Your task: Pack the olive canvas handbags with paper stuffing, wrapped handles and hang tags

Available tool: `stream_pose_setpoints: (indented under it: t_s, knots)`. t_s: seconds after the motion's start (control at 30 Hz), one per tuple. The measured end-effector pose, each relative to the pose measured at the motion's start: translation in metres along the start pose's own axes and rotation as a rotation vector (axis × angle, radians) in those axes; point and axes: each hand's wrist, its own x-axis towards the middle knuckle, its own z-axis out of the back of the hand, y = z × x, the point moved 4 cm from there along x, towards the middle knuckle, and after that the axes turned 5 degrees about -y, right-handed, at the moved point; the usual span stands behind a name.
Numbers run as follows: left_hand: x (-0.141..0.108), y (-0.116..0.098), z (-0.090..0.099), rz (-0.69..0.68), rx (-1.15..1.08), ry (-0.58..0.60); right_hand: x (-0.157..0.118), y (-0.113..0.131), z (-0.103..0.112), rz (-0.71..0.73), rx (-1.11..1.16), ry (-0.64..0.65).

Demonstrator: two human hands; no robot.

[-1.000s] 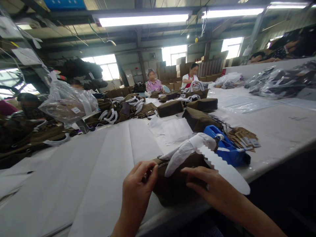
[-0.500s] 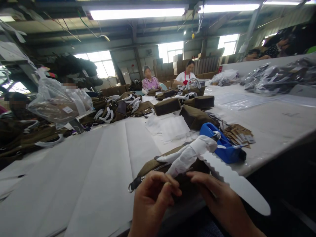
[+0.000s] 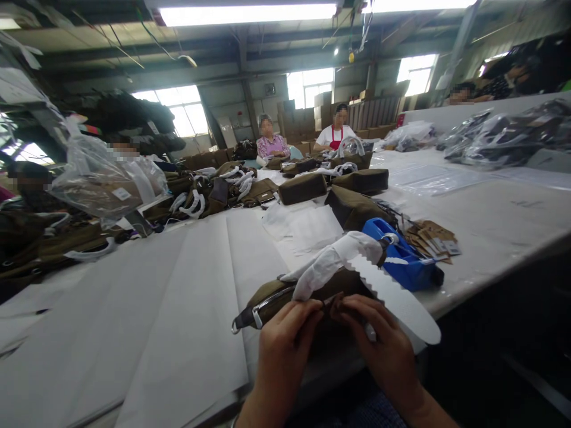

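Note:
An olive-brown bag (image 3: 270, 299) with a silver zipper lies at the table's near edge, its handle wrapped in white paper (image 3: 328, 261). My left hand (image 3: 285, 339) pinches a dark brown piece of the bag at its near side. Close beside it, my right hand (image 3: 386, 339) pinches the same dark piece (image 3: 332, 302), thumb and fingers pressed together. A white strip with a jagged edge (image 3: 401, 300) sticks out to the right over the bag. What lies under my palms is hidden.
A blue tape dispenser (image 3: 401, 255) stands just behind the bag, with brown tags (image 3: 435, 238) beside it. White sheets (image 3: 312, 226), more olive bags (image 3: 303, 188) and plastic-wrapped items (image 3: 504, 139) lie farther back. Two people sit across the table (image 3: 486, 208).
Both hands have come together at the bag's near side, and my right fingers have closed on the dark piece. The white jagged strip has shifted up and left. The zipper pull is now uncovered.

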Motion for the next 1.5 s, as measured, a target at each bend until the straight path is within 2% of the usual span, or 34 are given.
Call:
stream_pose_setpoints:
  t_s: [0.27,0.43,0.53,0.67,0.87,1.03,1.13,1.2,1.3,1.5]
  knots:
    - [0.002,-0.002,0.0,0.009,-0.023,0.012,0.018,0.014,-0.003,0.19,-0.054,0.066]
    - [0.001,0.0,0.0,0.019,-0.012,0.017,0.02,0.014,-0.008,0.316,-0.216,0.12]
    - [0.001,0.003,-0.001,0.03,-0.003,0.015,0.025,0.017,-0.011,0.349,-0.278,0.145]
    - [0.001,0.003,-0.003,0.042,-0.004,0.002,0.029,0.02,-0.012,0.358,-0.243,0.179]
    - [0.0,0.004,-0.005,0.062,-0.007,0.007,0.027,0.015,-0.01,0.207,-0.109,0.176]
    - [0.0,0.005,-0.004,0.065,-0.027,0.013,0.03,0.005,-0.005,-0.12,0.002,0.194]
    - [0.0,0.005,-0.004,0.07,-0.03,0.022,0.031,-0.001,-0.003,-0.272,0.079,0.272]
    - [0.0,0.005,-0.004,0.073,-0.028,0.024,0.03,-0.001,-0.002,-0.293,0.144,0.359]
    - [-0.001,0.006,-0.005,0.078,-0.033,0.021,0.029,-0.002,-0.001,-0.311,0.184,0.425]
    - [0.002,0.003,-0.003,0.117,-0.088,0.034,0.027,-0.003,-0.004,-0.424,0.283,0.445]
